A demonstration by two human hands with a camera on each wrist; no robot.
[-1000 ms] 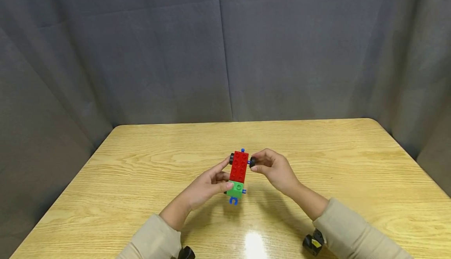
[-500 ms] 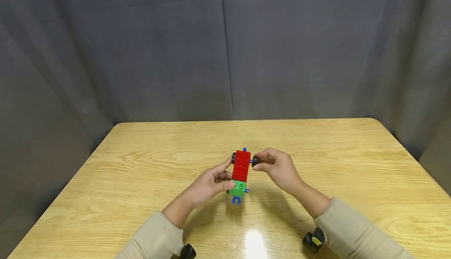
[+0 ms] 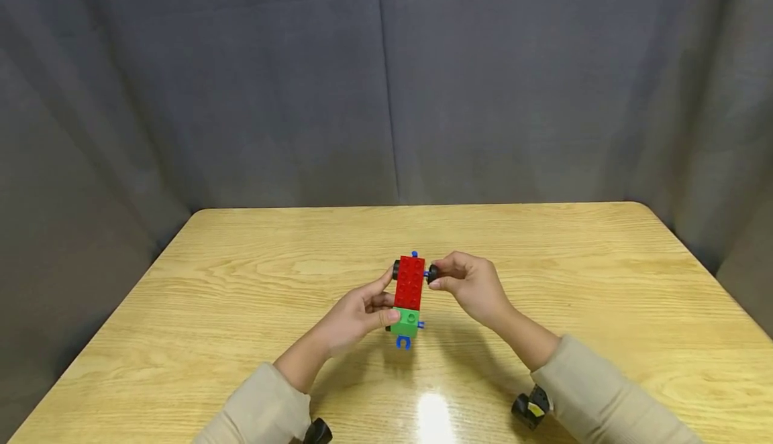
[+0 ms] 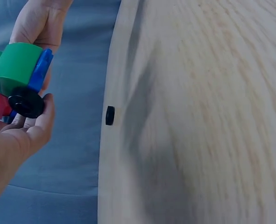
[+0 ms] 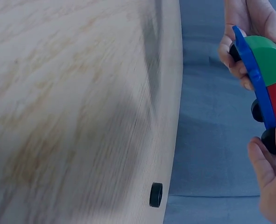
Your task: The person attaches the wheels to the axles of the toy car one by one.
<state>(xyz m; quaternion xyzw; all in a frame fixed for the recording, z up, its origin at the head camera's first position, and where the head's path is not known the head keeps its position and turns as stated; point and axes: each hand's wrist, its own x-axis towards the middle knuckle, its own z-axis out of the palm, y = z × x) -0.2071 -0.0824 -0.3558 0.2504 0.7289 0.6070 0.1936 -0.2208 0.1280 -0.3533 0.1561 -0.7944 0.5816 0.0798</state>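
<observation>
A brick-built toy car is held in the air over the table. It has a red studded brick (image 3: 410,283), a green rounded brick (image 3: 404,324) and a blue base (image 5: 257,77). My left hand (image 3: 353,320) grips it from the left, thumb on the green brick. At the far right corner, my right hand (image 3: 480,293) pinches a black wheel (image 3: 432,274) against a blue axle peg; how far on it sits is too small to tell. Another black wheel (image 3: 396,270) shows at the far left. The near right peg (image 3: 421,324) is bare.
One loose black wheel (image 4: 110,115) stands on edge near the table's edge, also caught by the right wrist view. Wooden tabletop (image 3: 272,256) surrounds the hands, with a grey curtain (image 3: 290,95) behind it. A dark wrist-worn device (image 3: 531,407) hangs under the right sleeve.
Both hands and the car shift slightly right, then back left, with the view moving a little too. The right hand keeps pinching the wheel at the same corner.
</observation>
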